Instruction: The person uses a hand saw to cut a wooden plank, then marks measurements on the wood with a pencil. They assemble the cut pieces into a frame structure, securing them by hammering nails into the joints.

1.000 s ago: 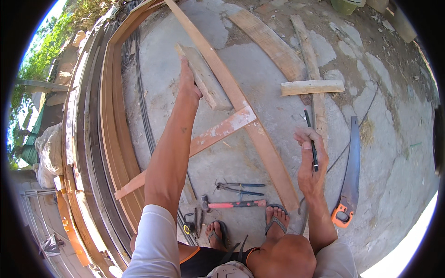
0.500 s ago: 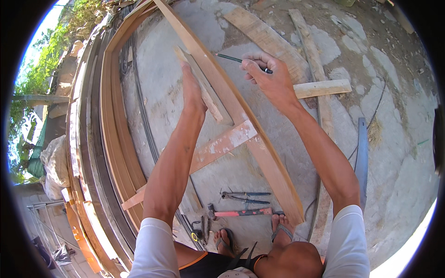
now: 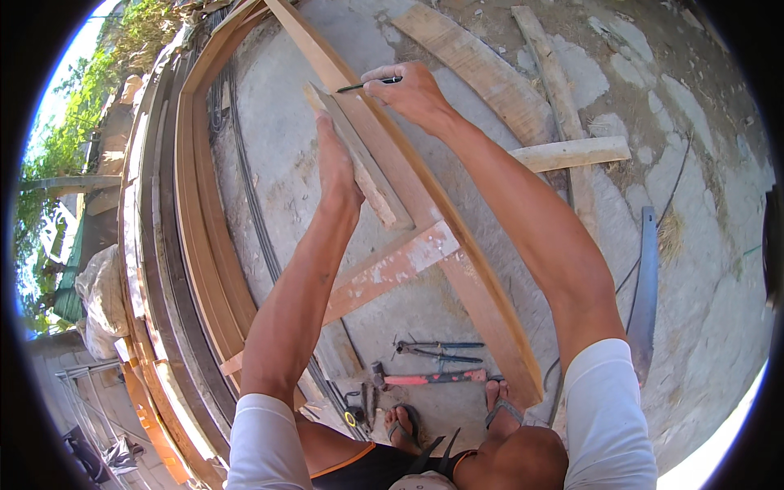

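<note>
**Pencil Set to Timber on a Concrete Yard**

A short wooden block (image 3: pixel 359 159) is pressed flat against a long angled plank (image 3: pixel 425 204) by the left hand (image 3: pixel 336 167); the fingers are laid out straight along the block's near edge, though their tips are hard to make out against the pale wood. A dark pencil (image 3: pixel 359 84) is pinched in the curled fingers of the right hand (image 3: pixel 412 94), its tip brought to the plank just beside the block's upper end; only the front part of the pencil is seen, the rest being hidden in the grip. A paint-streaked cross batten (image 3: pixel 384 273) is seen passing under the plank, its lower end covered by the left forearm. Near the sandalled feet, a red-handled hammer (image 3: pixel 429 378) and a pair of pincers (image 3: pixel 441 352) are laid on the concrete floor (image 3: pixel 286 163); a smaller yellow and black item beside them cannot be identified. A handsaw (image 3: pixel 647 286) is laid well apart at the right, its handle cut off from view behind the right arm. Curved timber frames (image 3: pixel 200 245) are stacked along the left; their far ends are bent out of shape toward the rim.
</note>
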Available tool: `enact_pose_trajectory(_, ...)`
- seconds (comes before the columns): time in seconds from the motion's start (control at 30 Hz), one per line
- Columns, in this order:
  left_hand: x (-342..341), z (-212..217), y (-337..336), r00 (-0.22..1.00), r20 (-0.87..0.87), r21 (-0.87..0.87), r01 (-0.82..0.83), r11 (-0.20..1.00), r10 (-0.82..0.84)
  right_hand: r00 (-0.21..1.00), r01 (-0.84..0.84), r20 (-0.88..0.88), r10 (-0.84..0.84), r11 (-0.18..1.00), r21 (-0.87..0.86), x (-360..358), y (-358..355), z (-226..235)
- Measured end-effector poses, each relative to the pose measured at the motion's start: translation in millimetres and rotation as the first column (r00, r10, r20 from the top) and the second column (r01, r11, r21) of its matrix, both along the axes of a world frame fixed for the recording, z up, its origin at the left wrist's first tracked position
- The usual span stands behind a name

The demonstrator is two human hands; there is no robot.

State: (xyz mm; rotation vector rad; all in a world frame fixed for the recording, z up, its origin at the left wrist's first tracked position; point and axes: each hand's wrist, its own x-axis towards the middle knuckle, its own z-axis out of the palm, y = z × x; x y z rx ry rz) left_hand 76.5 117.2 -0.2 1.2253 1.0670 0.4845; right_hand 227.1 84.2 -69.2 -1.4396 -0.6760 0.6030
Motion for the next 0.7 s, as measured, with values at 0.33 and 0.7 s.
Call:
enact_pose_trajectory(0.33, 5, -3, 2, 0.999, -0.047, 0.028, 0.011, 1.000, -0.010, 0.985, -0.172, -0.001, 0.172, 0.985, -0.020, 10, -10, 4)
enact_pose_trajectory(0.7, 4, 4, -3, 0.994, -0.105, 0.069, 0.007, 0.998, 0.000, 0.905, -0.425, -0.063, 0.420, 0.900, -0.094, 12, -119, 37)
